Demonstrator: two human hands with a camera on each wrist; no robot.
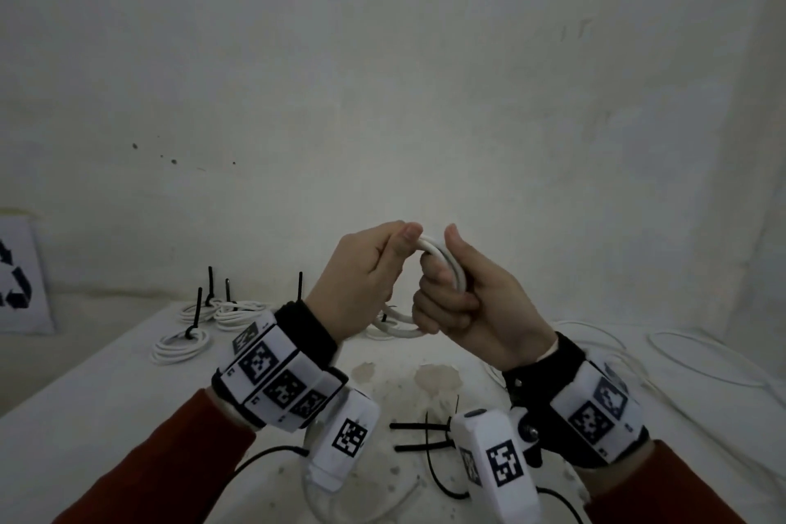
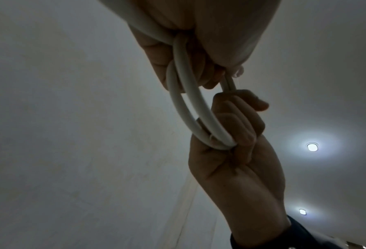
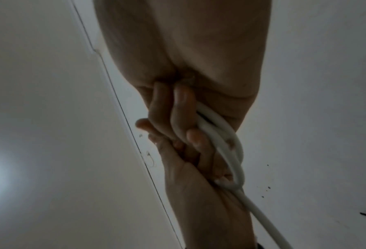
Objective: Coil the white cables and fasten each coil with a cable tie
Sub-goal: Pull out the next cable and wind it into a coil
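Above the table I hold a small coil of white cable point(image 1: 447, 257) between both hands. My left hand point(image 1: 400, 245) pinches the coil's top with thumb over fingers. My right hand point(image 1: 440, 274) grips the loops point(image 1: 402, 328) in a fist, thumb up. In the left wrist view the loops point(image 2: 190, 104) run from my left hand point(image 2: 199, 74) down into my right hand point(image 2: 237, 124). In the right wrist view my right hand point(image 3: 177, 114) curls round the cable point(image 3: 231, 141), my left hand point(image 3: 190, 182) grips below, and a loose cable end point(image 3: 262, 217) trails off. Black cable ties point(image 1: 425, 436) lie on the table.
Three tied coils point(image 1: 183, 344) point(image 1: 240, 311) point(image 1: 196, 311) with upright black tie tails lie at the back left of the white table point(image 1: 106, 396). Loose white cables point(image 1: 701, 357) sprawl on the right. A recycling sign point(image 1: 19, 277) leans at the far left by the wall.
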